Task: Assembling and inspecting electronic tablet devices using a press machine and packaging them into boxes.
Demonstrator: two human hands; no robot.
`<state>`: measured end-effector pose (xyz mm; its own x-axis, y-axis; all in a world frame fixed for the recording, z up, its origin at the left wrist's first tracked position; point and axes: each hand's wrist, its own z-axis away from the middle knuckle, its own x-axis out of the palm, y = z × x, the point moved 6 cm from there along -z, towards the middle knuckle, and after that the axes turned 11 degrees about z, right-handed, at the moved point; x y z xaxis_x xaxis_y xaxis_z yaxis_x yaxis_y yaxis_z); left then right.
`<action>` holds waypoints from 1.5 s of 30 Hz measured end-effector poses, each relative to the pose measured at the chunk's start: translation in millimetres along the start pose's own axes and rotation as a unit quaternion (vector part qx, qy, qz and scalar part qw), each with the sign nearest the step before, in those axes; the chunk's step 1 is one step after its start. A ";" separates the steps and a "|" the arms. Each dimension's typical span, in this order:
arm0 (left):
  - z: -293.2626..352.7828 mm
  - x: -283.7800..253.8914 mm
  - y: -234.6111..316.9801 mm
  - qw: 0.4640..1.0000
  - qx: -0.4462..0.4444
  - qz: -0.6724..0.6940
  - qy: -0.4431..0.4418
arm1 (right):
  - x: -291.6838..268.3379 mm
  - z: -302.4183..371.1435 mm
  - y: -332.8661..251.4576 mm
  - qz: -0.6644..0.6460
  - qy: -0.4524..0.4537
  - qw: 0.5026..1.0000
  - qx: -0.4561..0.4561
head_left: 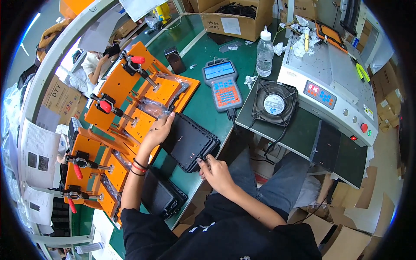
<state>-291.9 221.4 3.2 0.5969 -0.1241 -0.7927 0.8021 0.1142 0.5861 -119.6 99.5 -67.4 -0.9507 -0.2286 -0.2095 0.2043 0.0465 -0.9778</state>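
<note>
A flat rectangular black plastic housing with a ribbed edge sits tilted above the green bench, between both hands. My left hand is closed on its upper left edge. At its lower right corner, my right hand has thumb and fingers pinched on the rim. Nearer to me, partly under my left forearm, more black housings lie at the bench edge. Close by on the left stands an orange clamping fixture with red-handled toggle clamps; clear plastic film shows in it.
A handheld keypad tester with a cable lies beyond the housing. A fan, a clear bottle and a grey control-panel machine stand right. Behind is a cardboard box. A dark flat panel lies on the right-hand shelf.
</note>
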 end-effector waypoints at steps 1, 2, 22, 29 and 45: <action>0.1 0.1 -1.8 1.000 -0.007 -0.002 -0.001 | -3.8 -0.8 -1.4 0.011 -0.001 1.000 0.000; 0.2 0.3 -3.5 1.000 -0.014 -0.004 -0.003 | -6.6 -1.6 -2.0 0.022 -0.001 1.000 0.001; 108.0 16.9 -39.8 0.789 -0.118 0.571 0.193 | -83.9 -67.6 -5.6 -0.103 0.108 0.976 -0.158; 90.8 55.4 -34.8 0.609 -0.255 0.750 -0.029 | -37.3 -130.7 0.9 -0.193 -0.193 0.957 -0.101; 93.7 66.7 -11.4 0.684 -0.238 0.690 -0.019 | -4.5 -115.7 14.2 -0.047 -0.308 0.929 -0.199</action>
<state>-259.6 119.5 -40.6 0.7872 0.4006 0.4689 -0.6151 0.4547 0.6441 -139.4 213.7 -80.7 -0.6213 -0.7570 -0.2022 -0.0922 0.3269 -0.9405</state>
